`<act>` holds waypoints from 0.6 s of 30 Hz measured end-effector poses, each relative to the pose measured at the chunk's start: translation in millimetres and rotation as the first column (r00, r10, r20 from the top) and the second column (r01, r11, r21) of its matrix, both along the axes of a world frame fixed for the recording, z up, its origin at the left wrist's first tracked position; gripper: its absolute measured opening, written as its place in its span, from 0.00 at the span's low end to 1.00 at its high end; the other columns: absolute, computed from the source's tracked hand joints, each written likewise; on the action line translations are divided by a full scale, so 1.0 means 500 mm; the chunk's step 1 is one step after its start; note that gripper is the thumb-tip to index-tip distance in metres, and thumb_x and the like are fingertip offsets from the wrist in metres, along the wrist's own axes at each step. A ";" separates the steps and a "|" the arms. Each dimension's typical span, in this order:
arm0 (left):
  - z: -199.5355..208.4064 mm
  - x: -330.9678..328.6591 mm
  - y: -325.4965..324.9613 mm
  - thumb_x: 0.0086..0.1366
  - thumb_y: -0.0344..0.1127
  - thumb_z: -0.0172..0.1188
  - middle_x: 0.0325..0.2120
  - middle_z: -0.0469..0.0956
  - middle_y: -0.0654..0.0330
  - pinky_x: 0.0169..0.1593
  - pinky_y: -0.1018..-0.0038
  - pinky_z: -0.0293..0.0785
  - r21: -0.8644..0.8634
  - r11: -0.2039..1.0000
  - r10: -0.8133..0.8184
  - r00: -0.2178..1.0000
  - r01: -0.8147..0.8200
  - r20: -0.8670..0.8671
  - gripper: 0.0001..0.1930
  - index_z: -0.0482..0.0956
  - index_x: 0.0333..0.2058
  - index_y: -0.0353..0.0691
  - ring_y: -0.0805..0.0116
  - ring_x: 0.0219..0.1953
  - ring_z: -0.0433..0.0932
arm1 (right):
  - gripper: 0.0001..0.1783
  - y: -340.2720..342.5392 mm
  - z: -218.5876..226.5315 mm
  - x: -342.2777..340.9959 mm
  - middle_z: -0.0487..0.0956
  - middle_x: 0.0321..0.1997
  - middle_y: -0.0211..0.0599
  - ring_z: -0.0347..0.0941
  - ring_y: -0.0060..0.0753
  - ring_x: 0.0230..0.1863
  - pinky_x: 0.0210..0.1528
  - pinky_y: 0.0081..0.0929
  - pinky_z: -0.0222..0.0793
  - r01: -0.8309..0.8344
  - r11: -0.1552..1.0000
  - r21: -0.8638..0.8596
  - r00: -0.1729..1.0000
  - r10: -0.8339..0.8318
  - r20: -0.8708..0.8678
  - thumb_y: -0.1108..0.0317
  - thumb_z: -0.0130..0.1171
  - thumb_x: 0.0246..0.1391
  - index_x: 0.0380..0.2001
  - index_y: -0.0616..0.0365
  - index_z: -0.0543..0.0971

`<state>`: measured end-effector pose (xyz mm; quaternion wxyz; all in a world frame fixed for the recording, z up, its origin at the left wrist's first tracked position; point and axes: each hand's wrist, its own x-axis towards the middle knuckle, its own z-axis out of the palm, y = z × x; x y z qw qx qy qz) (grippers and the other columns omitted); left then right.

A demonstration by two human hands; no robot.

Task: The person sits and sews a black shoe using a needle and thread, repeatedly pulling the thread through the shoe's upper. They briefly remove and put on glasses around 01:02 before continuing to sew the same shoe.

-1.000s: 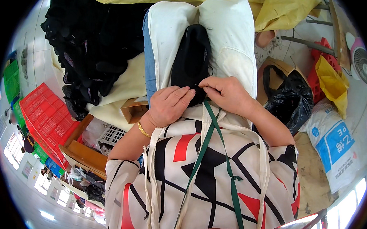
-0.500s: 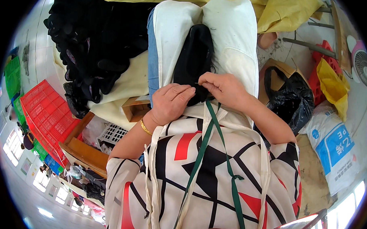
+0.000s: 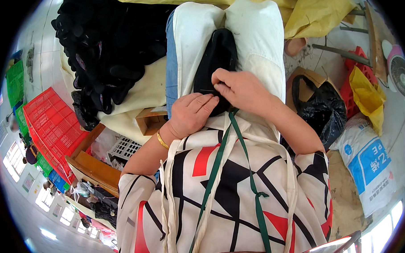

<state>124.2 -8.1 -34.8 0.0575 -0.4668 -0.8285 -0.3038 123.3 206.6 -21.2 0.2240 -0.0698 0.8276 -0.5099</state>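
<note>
A long black cloth piece (image 3: 219, 53), shaped like a slipper or shoe upper, lies lengthwise between my thighs on the white apron cloth. My left hand (image 3: 190, 115) presses on its near end, fingers together, holding the cloth. Above it, my right hand (image 3: 239, 88) is pinched with its fingertips close over the black cloth. From those fingertips a thin, pale needle (image 3: 207, 90) points left across the fabric. Any thread on it is too fine to make out. The near end of the cloth is partly hidden under both hands.
A heap of similar black pieces (image 3: 109, 38) lies at the left on cream cloth. Red crates (image 3: 55, 130) and an open wooden drawer (image 3: 98, 167) stand lower left. To the right are a black plastic bag (image 3: 321, 110), a white-and-blue sack (image 3: 366, 161) and a small fan (image 3: 399, 75).
My right hand has shifted slightly up and left and turned, so the needle now lies flat across the black cloth. My left hand stays nearly in place on the near end.
</note>
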 end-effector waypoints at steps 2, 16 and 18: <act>0.002 0.005 0.001 0.51 0.29 0.63 0.37 0.82 0.60 0.37 0.71 0.77 0.000 1.000 0.017 1.000 -0.017 0.004 0.14 0.82 0.40 0.41 0.63 0.36 0.81 | 0.05 0.006 0.011 -0.011 0.75 0.33 0.40 0.74 0.48 0.32 0.35 0.40 0.69 -0.010 0.992 0.124 0.977 0.036 -0.209 0.66 0.57 0.60 0.36 0.54 0.75; 0.015 0.003 0.011 0.49 0.26 0.71 0.34 0.79 0.58 0.37 0.66 0.75 0.033 0.992 0.114 0.984 -0.119 0.140 0.18 0.79 0.40 0.39 0.57 0.33 0.78 | 0.09 -0.014 -0.060 -0.013 0.71 0.31 0.29 0.66 0.24 0.28 0.33 0.21 0.66 0.299 0.886 -0.354 0.954 -0.291 0.077 0.65 0.52 0.67 0.34 0.58 0.72; 0.021 0.000 0.012 0.49 0.25 0.71 0.33 0.78 0.58 0.36 0.66 0.75 0.025 0.993 0.111 0.977 -0.118 0.179 0.17 0.79 0.39 0.39 0.56 0.33 0.77 | 0.11 -0.009 -0.044 -0.015 0.74 0.31 0.28 0.65 0.18 0.23 0.27 0.15 0.65 0.442 0.792 -0.421 0.892 -0.340 0.296 0.62 0.46 0.71 0.36 0.56 0.72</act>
